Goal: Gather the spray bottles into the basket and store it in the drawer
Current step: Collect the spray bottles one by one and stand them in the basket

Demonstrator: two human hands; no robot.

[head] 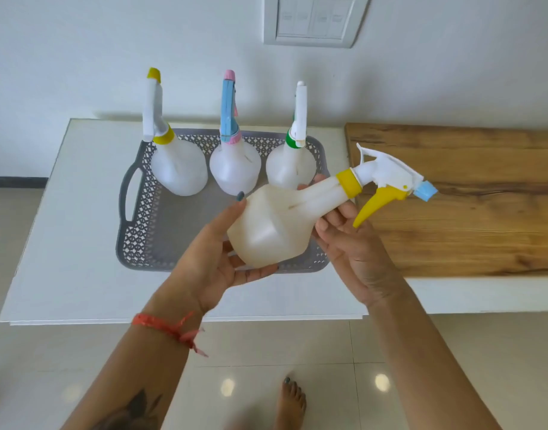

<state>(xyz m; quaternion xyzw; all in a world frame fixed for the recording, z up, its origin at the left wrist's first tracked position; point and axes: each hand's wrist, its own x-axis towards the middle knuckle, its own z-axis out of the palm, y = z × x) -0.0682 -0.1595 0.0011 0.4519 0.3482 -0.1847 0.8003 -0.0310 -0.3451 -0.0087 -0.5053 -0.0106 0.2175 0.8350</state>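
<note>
- Grey latticed plastic is what you are loading: the basket (pixel 136 209) sits on the white countertop (pixel 64 231), one long side towards you, so you can drop bottles in from above.
- Three translucent spray bottles already stand upright along its far side: the yellow-collared bottle (pixel 179 169), the blue-and-pink-headed bottle (pixel 235 169) and the green-collared bottle (pixel 289 169). Set side by side at the back, they leave the near half of the basket floor free.
- The fourth spray bottle (pixel 276 225) is in the air over the basket's near right part, tipped well over, its yellow collar and trigger head pointing right, out over the wooden board (pixel 468 212).
- Your left hand (pixel 210 262) cups the base from below, fingers spread and curled round the body (the thumb tip shows near the shoulder), so it appears to carry the weight.
- Your right hand (pixel 350 246) is loosely curled under the neck and shoulder, palm up, with the yellow trigger resting just above its fingers; it seems to steer the tilt, not to clamp.
- My reading: you need to swing the head up and stand this bottle in the open front half. Mind the trigger head of the green-collared bottle close behind.
- No drawer shows from here.
</note>
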